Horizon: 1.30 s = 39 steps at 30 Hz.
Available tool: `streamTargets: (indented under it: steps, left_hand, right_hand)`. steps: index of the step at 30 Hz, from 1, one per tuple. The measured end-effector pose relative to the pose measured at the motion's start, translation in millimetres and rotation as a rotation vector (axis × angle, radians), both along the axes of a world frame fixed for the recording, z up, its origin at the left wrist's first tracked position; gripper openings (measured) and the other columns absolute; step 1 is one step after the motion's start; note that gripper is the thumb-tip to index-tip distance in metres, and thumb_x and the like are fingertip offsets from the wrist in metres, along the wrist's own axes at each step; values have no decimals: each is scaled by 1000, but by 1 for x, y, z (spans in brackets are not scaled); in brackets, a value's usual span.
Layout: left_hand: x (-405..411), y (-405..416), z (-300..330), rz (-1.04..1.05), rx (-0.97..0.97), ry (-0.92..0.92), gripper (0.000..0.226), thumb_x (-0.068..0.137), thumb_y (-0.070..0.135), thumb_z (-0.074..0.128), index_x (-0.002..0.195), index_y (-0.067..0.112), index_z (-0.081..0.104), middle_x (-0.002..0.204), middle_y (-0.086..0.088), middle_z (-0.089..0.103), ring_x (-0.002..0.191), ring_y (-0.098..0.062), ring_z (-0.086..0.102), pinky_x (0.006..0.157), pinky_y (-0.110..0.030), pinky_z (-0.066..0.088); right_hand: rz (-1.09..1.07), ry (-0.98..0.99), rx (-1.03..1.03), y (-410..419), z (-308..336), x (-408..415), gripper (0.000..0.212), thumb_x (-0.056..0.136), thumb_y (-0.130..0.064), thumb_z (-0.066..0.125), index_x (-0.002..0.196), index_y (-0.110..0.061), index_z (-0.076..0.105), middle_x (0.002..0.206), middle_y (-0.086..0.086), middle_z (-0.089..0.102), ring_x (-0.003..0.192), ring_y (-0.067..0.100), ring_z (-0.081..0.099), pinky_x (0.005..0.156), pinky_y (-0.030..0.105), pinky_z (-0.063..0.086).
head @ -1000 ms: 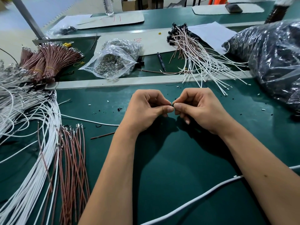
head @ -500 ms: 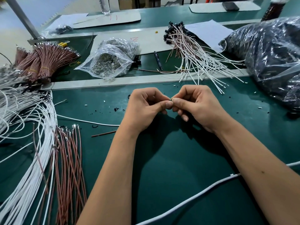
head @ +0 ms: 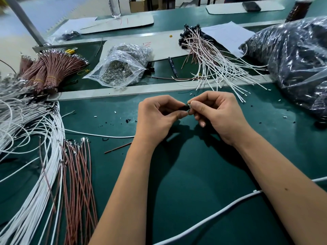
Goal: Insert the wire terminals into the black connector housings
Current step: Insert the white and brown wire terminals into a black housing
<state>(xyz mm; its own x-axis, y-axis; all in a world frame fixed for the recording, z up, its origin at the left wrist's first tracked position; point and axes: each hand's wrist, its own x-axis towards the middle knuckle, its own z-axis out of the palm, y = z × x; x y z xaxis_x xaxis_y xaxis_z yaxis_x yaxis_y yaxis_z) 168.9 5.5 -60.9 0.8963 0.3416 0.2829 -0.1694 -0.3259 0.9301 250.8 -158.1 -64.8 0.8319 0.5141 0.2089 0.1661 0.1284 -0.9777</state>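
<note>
Small black connector housing (head: 184, 108) pinched between both hands: left (head: 157, 119), right (head: 217, 114).

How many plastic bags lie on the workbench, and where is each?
2. A clear bag of small metal parts lies left of centre, beyond the grey rail. A large bag of black parts fills the right edge. Others may lie outside the frame.

Wire-strewn green bench (head: 177, 191)
</note>
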Motion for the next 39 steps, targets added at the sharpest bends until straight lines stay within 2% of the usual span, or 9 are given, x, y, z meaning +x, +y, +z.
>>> streamTargets:
  steps: [4,8,12,19,23,26,30,34,39]
  left_hand:
    - [-1,-1,-1,-11,-23,9,18,73,0,87,81,12,78,80,-3,78,76,-20,76,78,-42,63]
    - [-1,-1,-2,-22,-9,7,19,71,-2,88,79,12,77,79,-6,78,71,-16,73,74,-38,62]
    - [-2,-1,-3,-12,-17,8,21,70,-4,88,78,12,77,78,-8,77,71,-17,73,74,-39,62]
    - [1,-5,-2,-23,-91,-36,24,72,-8,84,77,15,76,77,-8,77,69,-16,72,71,-30,61]
    - [1,-2,-3,-43,-128,-68,25,73,-7,83,78,16,76,78,-5,78,72,-16,74,74,-29,60]
    - [2,-5,-2,-62,-170,-76,24,72,-6,83,77,17,75,79,-4,78,74,-15,73,75,-29,59]
    - [2,-5,-2,-58,-184,-77,20,69,3,85,76,19,76,79,-4,78,73,-16,73,77,-33,61]
    - [1,-6,-1,-60,-195,-73,22,68,2,86,73,22,76,78,-4,78,72,-14,72,76,-31,61]
    - [1,-7,-3,-47,-202,-54,21,69,-7,85,77,10,76,79,-7,77,73,-17,72,77,-38,61]
  right_hand:
    - [18,3,-18,-1,-1,0,8,93,2,70,86,-1,71,67,8,71,52,12,58,46,19,47]
    - [28,-18,-40,-1,-1,-2,10,93,3,70,84,-2,69,66,9,70,51,13,58,44,20,47]
    - [46,-30,-52,-1,0,-1,10,94,4,69,84,0,67,65,9,69,51,14,57,43,21,46]
    - [57,4,-5,0,-1,-2,12,94,4,67,84,-1,67,65,10,68,50,14,55,42,21,43]
    - [69,29,46,1,1,-3,8,93,-7,71,88,-1,72,68,12,69,52,16,57,44,21,45]
    - [103,157,117,-3,4,0,20,87,-20,73,87,-1,74,71,13,70,56,16,58,48,20,47]
    - [92,218,130,-4,4,4,16,81,-21,76,78,-6,74,69,11,69,54,14,59,49,19,49]
    - [113,223,123,-4,4,3,14,81,-20,76,77,-7,71,64,9,67,51,13,58,47,18,48]
    - [132,197,105,-4,5,3,17,81,-18,75,79,-3,68,64,9,67,50,14,58,47,20,50]
